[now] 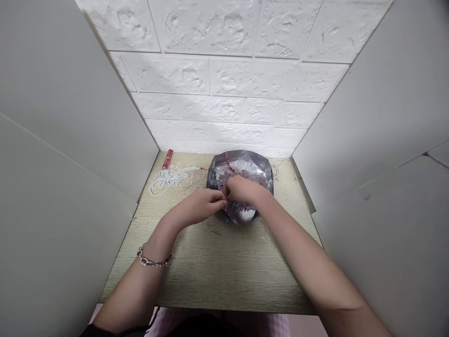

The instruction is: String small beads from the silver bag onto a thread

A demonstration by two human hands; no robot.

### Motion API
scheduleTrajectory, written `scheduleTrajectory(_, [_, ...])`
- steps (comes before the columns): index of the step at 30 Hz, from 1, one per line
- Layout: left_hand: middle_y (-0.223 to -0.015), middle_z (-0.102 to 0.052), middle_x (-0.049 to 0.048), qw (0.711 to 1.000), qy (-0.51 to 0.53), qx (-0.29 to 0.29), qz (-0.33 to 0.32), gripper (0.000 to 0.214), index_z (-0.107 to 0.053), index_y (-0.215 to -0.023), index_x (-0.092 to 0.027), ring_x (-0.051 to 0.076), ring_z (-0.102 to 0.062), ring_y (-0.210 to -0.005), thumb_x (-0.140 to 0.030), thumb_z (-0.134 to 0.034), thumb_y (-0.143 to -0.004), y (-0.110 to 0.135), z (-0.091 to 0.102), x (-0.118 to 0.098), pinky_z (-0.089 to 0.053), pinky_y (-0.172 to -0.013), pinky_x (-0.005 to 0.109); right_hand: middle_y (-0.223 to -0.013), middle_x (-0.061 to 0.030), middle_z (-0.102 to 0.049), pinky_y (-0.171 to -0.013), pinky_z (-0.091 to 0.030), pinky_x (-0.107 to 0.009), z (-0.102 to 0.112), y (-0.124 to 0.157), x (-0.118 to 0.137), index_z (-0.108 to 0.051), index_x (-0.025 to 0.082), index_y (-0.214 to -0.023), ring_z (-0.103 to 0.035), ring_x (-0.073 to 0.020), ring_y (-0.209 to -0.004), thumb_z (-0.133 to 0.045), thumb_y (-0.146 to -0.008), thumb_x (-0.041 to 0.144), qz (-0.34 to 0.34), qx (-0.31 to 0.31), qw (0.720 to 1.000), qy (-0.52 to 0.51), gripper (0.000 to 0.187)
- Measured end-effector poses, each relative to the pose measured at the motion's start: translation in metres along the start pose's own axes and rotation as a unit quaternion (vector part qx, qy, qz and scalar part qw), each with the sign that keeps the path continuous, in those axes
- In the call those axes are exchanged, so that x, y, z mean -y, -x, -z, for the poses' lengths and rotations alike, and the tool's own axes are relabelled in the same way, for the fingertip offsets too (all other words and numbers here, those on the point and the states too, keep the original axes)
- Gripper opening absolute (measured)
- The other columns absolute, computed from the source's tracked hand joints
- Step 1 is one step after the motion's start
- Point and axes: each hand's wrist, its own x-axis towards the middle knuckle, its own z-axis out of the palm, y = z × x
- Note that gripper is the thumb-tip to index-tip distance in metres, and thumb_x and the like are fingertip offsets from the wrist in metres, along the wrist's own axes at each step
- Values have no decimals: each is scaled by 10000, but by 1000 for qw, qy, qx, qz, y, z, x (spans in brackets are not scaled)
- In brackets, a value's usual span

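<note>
A dark, silver-lined bag (245, 216) with an open top sits on the table, loose small beads (257, 178) in pink, red and purple lying inside. My right hand (242, 189) reaches over the beads, its fingers closed and bent down; what they hold is hidden. At the bag's near left edge, my left hand (206, 203) is closed in a pinch, thumb and fingertips close to the right hand's fingers. Anything in that pinch is too small to make out. A row of red beads (229, 164) runs along the bag's far inner side.
Strands of white beads (170, 180) lie at the left rear of the wooden table (224, 271), beside a small red cylinder (168, 158). A white brick-pattern wall (228, 75) stands behind, with grey panels (70, 140) at both sides. Fine clear threads show near the bag.
</note>
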Motion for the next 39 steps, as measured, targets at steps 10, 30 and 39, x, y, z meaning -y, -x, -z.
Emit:
scheduleTrajectory(10, [-697,-594,-2,1000,-17,-15,-16,332,-621,-772,-165,128,-488,-663,-388,-376,-790,-2,-2,2,-312,-579,238,-901,-164,-660,-647,-446,-271,-4,3,10,-653,97,-923,-626,-236,-803,-528,-722,212,18,-30,999,39,263])
scheduleTrajectory(30, [-574,-547,-12,934,173,-305,-64,296,-654,-738,-138,92,-441,-562,-380,-484,-756,-10,-11,0,-340,-537,218,-637,25,-538,-577,-411,-239,20,10,-32,-554,173,-734,-506,-83,-577,-594,-687,264,184,-72,792,-579,110])
scheduleTrajectory(39, [-674,-640,18,902,299,-306,-66,288,-694,-778,-123,103,-516,-636,-366,-551,-722,-11,-12,-3,-400,-611,220,-685,10,-617,-688,-483,-268,10,4,-20,-633,165,-701,-586,-94,-657,-729,-596,226,205,-46,681,-701,155])
